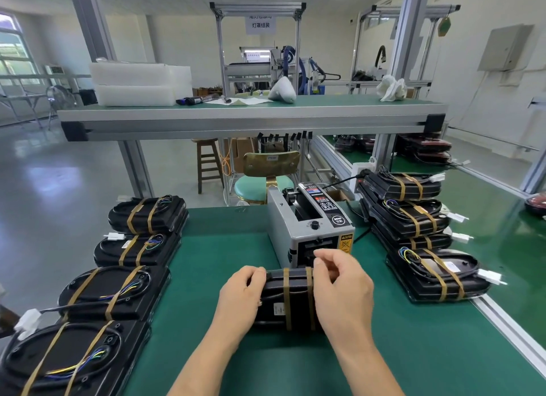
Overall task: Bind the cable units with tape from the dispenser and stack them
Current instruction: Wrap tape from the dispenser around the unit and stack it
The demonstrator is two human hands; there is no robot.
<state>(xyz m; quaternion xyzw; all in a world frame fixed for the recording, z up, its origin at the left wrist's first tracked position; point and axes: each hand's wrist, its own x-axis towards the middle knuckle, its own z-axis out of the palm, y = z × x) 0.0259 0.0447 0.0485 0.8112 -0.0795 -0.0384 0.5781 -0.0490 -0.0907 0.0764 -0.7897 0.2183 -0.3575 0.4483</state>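
Squarely between both hands, the cable unit [291, 298] stands on edge at the near middle of the table [224, 248], long axis left to right, with two tape bands [287, 295] round it. The left hand [240, 292] grips its left end; the right hand [344, 286] curls over its top right corner. The tape dispenser [310, 227] sits just behind. Bound stacks line the left edge [118, 289] and right edge [413, 218], the left row probably nearer.

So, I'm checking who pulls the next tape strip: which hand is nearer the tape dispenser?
Right. The right hand has its fingertips just in front of the tape dispenser outlet, at the cable unit top edge; the left hand grips that unit's left end, farther off.
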